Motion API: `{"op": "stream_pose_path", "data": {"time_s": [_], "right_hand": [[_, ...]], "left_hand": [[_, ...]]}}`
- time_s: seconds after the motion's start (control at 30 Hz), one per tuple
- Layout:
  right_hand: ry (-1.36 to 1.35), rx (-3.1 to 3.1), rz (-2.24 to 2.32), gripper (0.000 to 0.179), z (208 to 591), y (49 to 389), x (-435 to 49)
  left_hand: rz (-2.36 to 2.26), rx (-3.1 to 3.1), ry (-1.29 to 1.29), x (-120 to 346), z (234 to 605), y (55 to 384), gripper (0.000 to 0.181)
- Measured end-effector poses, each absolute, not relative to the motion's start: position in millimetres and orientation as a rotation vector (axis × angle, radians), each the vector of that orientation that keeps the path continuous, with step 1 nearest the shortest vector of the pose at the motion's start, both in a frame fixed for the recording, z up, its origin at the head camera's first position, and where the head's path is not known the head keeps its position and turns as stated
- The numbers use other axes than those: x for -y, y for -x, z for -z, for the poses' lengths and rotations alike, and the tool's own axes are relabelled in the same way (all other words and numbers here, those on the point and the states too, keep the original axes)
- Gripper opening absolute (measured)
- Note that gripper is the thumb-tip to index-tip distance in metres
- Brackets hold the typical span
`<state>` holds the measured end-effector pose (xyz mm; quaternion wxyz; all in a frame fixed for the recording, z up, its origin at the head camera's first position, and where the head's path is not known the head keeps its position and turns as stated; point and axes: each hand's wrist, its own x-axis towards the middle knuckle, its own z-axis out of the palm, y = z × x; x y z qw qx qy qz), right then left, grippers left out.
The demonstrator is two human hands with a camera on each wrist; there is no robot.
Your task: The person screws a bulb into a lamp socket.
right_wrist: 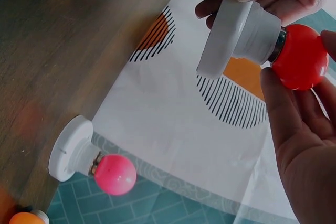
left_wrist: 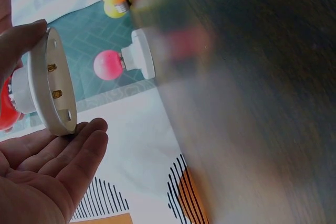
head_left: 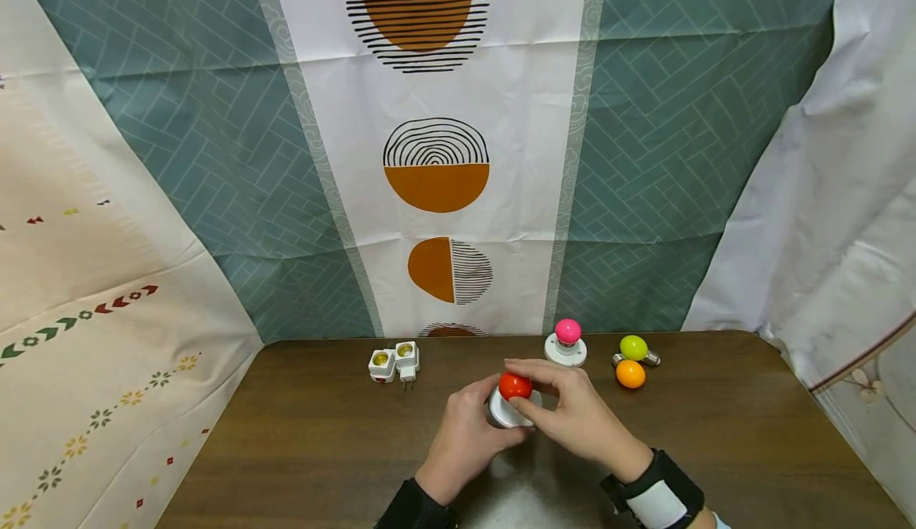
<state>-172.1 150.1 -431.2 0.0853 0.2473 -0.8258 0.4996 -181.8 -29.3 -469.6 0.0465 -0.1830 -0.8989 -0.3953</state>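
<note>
My left hand [head_left: 468, 425] grips a round white lamp holder [left_wrist: 52, 85] by the edge of its base, thumb on one side and fingers on the other. Two brass screws show on the underside of that base in the left wrist view. A red bulb [right_wrist: 300, 57] sits in the holder's socket, with a band of its metal cap showing above the socket rim. Around the red globe are the fingertips and thumb of my right hand [head_left: 572, 410]. Both hands are held over the brown table [head_left: 322, 449], and the base is raised off it.
Behind the hands, a pink bulb [head_left: 568, 332] stands in another white holder [head_left: 565, 352]. To its right lie a yellow-green bulb [head_left: 633, 347] and an orange bulb [head_left: 630, 374]. Two white plug-in sockets [head_left: 394, 361] lie at the back left. A patterned curtain [head_left: 444, 219] hangs behind the table.
</note>
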Motion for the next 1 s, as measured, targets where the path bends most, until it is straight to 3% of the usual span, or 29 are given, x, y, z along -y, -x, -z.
{"op": "stream_pose_path", "data": {"time_s": [0.53, 0.73, 1.0], "right_hand": [[-0.522, 2.397, -1.497, 0.04, 433.9, 171.6, -145.5], [-0.672, 2.471, -1.494, 0.048, 430.2, 173.2, -152.0], [-0.75, 2.482, -1.498, 0.046, 430.7, 172.6, -153.9]], "left_hand": [[1.264, 2.698, 0.59, 28.9, 471.6, 180.6, 0.062], [1.237, 2.709, 0.572, 29.5, 472.2, 182.1, 0.06], [1.21, 2.694, 0.596, 29.1, 472.2, 181.8, 0.062]]}}
